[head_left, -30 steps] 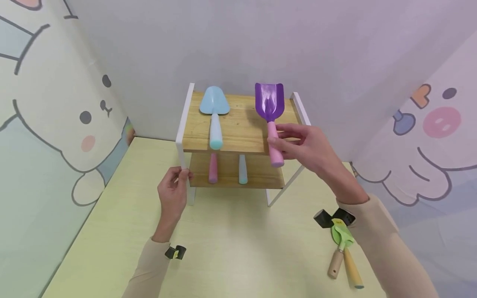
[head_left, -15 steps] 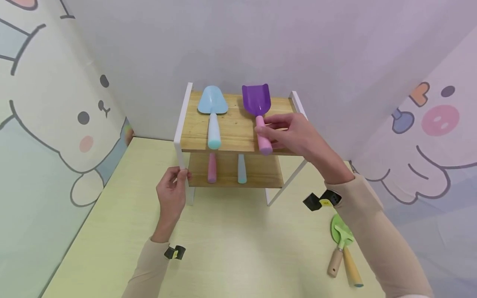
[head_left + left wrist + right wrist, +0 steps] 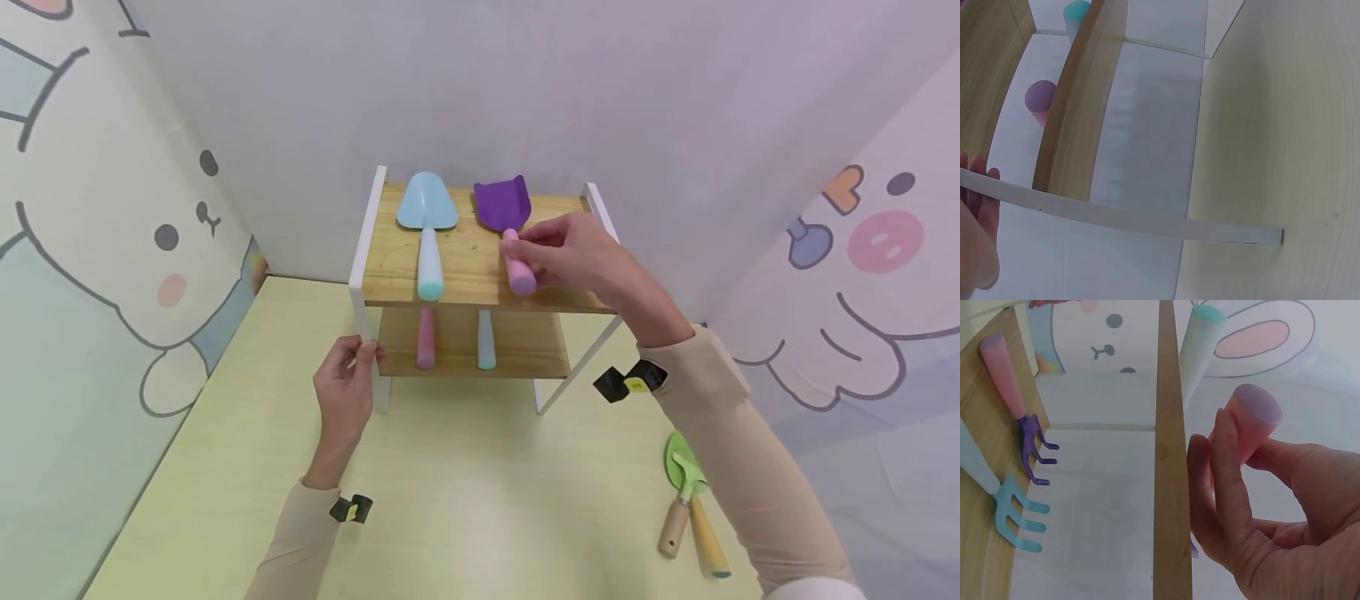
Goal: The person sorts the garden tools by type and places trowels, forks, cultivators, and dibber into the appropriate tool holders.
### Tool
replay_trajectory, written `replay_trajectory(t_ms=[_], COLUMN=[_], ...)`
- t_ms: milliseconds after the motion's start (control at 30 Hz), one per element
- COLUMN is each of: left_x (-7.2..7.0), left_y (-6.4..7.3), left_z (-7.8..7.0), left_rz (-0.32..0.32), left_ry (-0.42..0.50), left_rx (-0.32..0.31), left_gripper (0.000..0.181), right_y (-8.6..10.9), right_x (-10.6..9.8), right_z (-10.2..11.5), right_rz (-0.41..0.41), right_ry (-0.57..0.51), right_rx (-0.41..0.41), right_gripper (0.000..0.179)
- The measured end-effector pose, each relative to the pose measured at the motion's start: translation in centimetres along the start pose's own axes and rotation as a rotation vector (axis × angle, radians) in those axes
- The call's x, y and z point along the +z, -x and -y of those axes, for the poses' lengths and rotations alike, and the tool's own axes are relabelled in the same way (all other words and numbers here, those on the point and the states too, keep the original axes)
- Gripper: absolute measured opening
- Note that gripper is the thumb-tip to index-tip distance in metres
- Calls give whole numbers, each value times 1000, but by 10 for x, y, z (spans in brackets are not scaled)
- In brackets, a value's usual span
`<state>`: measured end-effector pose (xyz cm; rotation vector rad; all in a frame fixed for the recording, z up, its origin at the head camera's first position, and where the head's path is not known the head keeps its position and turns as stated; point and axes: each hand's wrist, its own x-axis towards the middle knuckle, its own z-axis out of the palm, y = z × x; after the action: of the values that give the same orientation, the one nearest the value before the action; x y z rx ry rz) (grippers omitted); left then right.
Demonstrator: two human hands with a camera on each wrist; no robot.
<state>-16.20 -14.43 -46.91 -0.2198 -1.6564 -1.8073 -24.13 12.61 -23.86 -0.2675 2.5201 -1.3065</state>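
My right hand (image 3: 588,254) grips the pink handle of a toy shovel (image 3: 501,205) with a purple blade, over the right half of the upper board (image 3: 468,275) of a two-tier rack. In the right wrist view, thumb and fingers close around the handle (image 3: 1252,422), right at the board's front edge. A light-blue shovel (image 3: 427,202) lies on the same board to its left. My left hand (image 3: 345,387) pinches the rack's white front-left leg (image 3: 1116,219), thumb on one side and fingertips on the other.
On the lower board lie a purple hand rake (image 3: 1030,440) with a pink handle and a light-blue hand rake (image 3: 1011,515). Two green-headed garden tools, one with a brown handle (image 3: 674,528) and one with a yellow handle (image 3: 708,536), lie at the table's right. Cartoon-printed curtains surround the table.
My right hand has moved left and slightly back with the purple shovel, lowering it toward the upper board and turning its blade. The left hand stays on the rack leg.
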Motion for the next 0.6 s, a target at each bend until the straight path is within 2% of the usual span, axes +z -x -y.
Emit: replay_trajectory(t_ms=[233, 600], left_x=[0, 1], left_y=[1, 0], left_z=[0, -1], left_rz=[-3, 1], left_ry=[12, 12], left_rx=[-1, 5], left_gripper=[16, 15], right_y=[-3, -5], right_x=[5, 8], right_z=[-1, -2], right_rz=[19, 21], right_ry=[-54, 28], right_rx=[-44, -66], right_gripper=[41, 43])
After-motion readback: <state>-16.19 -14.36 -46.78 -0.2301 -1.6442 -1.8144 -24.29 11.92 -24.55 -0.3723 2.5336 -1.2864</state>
